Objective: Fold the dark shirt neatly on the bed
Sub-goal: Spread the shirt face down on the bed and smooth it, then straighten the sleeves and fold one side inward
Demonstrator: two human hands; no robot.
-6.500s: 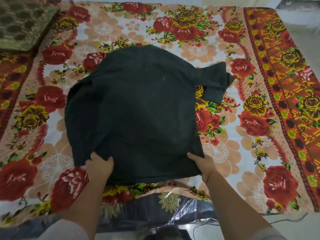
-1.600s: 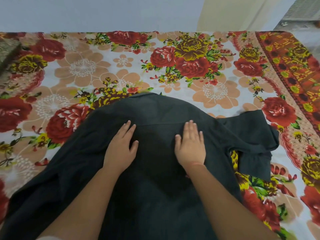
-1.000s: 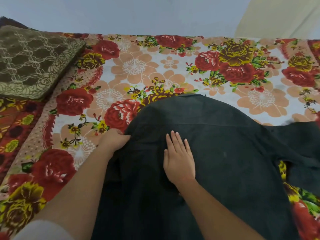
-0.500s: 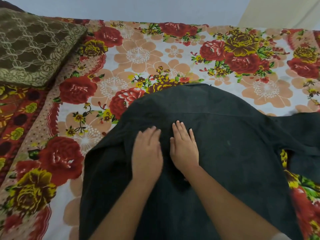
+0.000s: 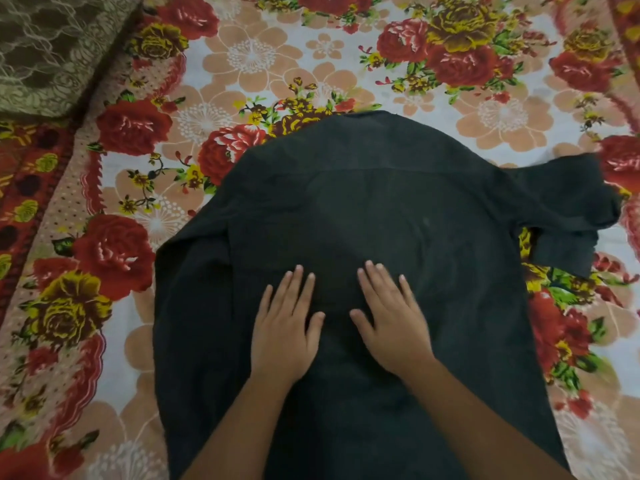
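Observation:
The dark shirt [image 5: 398, 209] lies spread back-up on the flowered bed sheet [image 5: 263, 64], collar end away from me. Its right sleeve [image 5: 568, 213] sticks out rumpled to the right; the left sleeve [image 5: 190, 271] is folded in along the left side. My left hand [image 5: 285, 327] and my right hand [image 5: 391, 323] lie flat side by side on the middle of the shirt's back, fingers straight and pointing away from me. Neither hand holds any cloth. The shirt's hem runs out of view at the bottom.
A brown patterned pillow [image 5: 45, 46] lies at the far left corner of the bed. A red and yellow border strip [image 5: 24, 188] of the sheet runs down the left side. Flowered sheet shows on the left, right and beyond the shirt.
My left hand let go of the shirt's left shoulder edge and came onto the back beside my right hand. Both flat hands have slid down the shirt towards me.

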